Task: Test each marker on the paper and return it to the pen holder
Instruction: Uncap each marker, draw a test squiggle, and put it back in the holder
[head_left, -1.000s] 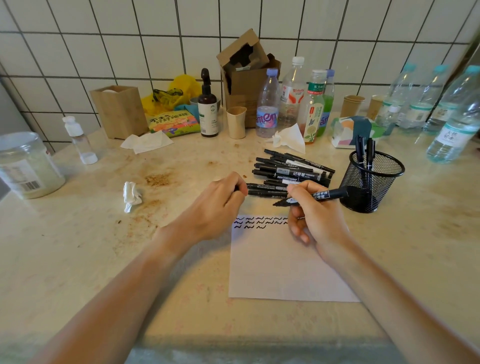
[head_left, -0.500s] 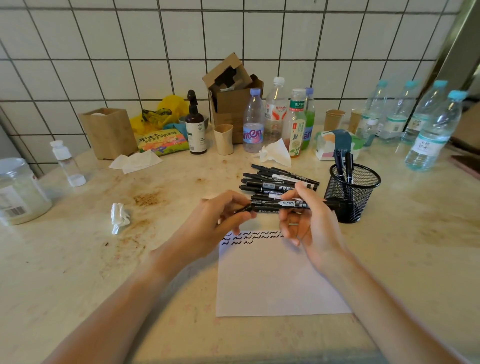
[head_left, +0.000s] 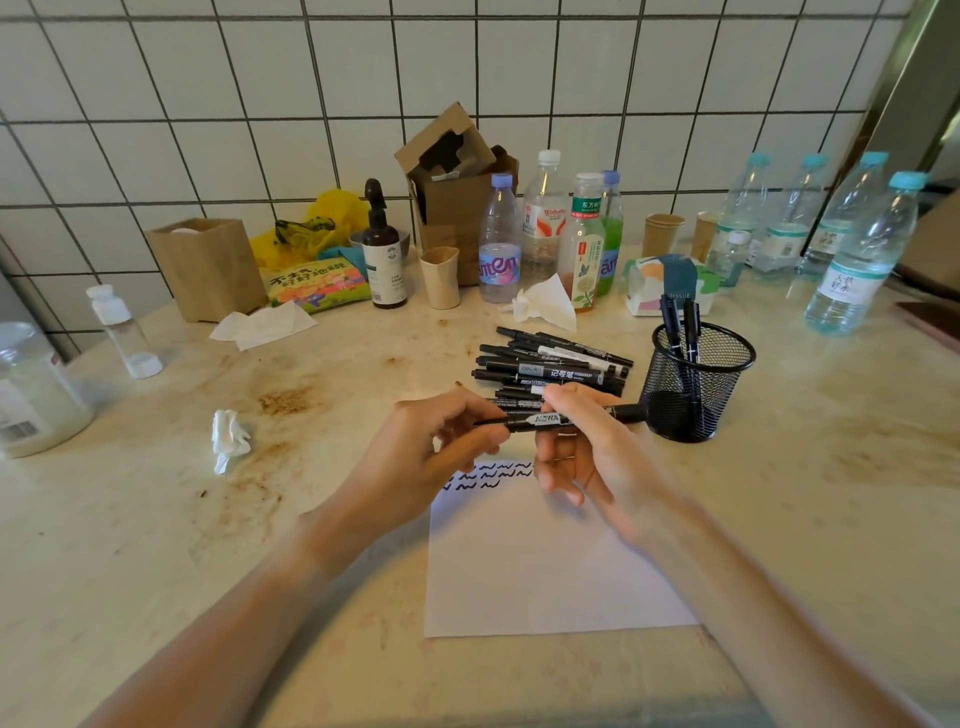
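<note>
On the far left I see one clear plastic jar (head_left: 31, 395) with a barcode label, then one small clear bottle (head_left: 122, 332) with a white cap. One crumpled tissue (head_left: 228, 439) lies on the stained counter (head_left: 156, 519), left of my hands. Further back stand one brown paper bag (head_left: 208, 267), one dark pump bottle (head_left: 382, 254) and one opened cardboard box (head_left: 457, 192).

My left hand (head_left: 421, 462) pinches the left end of a black marker (head_left: 550, 420) between thumb and fingertips; I cannot tell whether that end is a cap. My right hand (head_left: 592, 457) grips the same marker's barrel, fingers curled round it. The marker is held level above the far edge of the paper (head_left: 545, 566) — one white sheet with two rows of black squiggles (head_left: 488, 475) along its top.

Just beyond the hands lies a loose pile of black markers (head_left: 556, 364); I count roughly eight, though the overlap hides some. Right of the pile stands one black mesh pen holder (head_left: 696, 379) with two markers upright in it — the held marker's right end nearly touches its wall. Four water bottles (head_left: 862, 254) with blue caps line the far right.
</note>
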